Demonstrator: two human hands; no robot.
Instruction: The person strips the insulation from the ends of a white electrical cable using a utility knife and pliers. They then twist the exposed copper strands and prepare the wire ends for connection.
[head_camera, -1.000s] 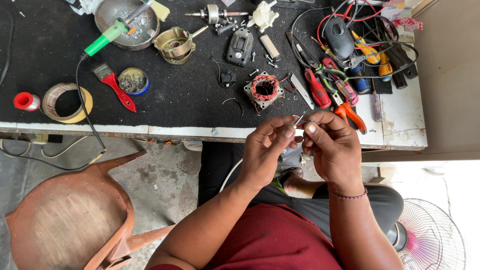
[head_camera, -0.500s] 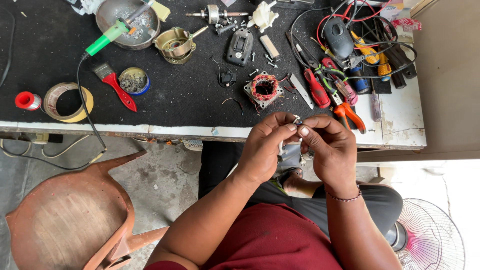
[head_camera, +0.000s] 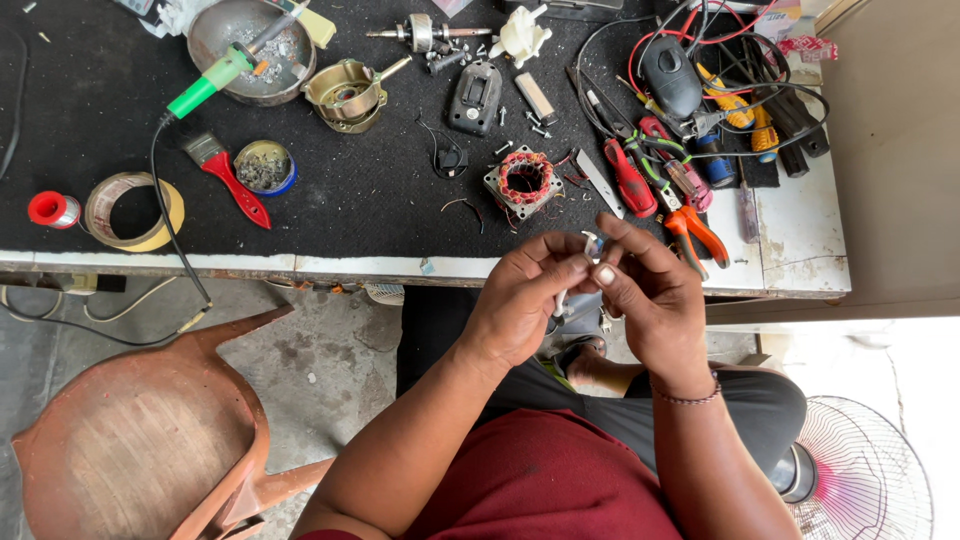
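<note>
My left hand (head_camera: 522, 297) and my right hand (head_camera: 645, 293) meet in front of the bench edge, fingertips pinched together on a small white part (head_camera: 588, 243) with a thin white lead hanging below it. Both hands grip it between thumb and fingers. Just beyond them on the black mat lies a motor stator (head_camera: 525, 181) with red-copper windings and loose wires. A pair of orange-handled pliers (head_camera: 693, 230) lies right of my hands, close to the right fingertips.
On the bench (head_camera: 300, 265): a green soldering iron (head_camera: 215, 78) in a metal bowl, a red brush (head_camera: 226, 170), tape roll (head_camera: 132, 211), round tin, brass housing (head_camera: 346, 94), rotor shaft (head_camera: 425, 34), screwdrivers and cables (head_camera: 700, 110). A brown plastic chair (head_camera: 140, 440) stands left; a fan (head_camera: 865, 470) lower right.
My two hands have drawn closer together and shifted slightly down, still working the small white part between the fingertips. Nothing on the bench has moved.
</note>
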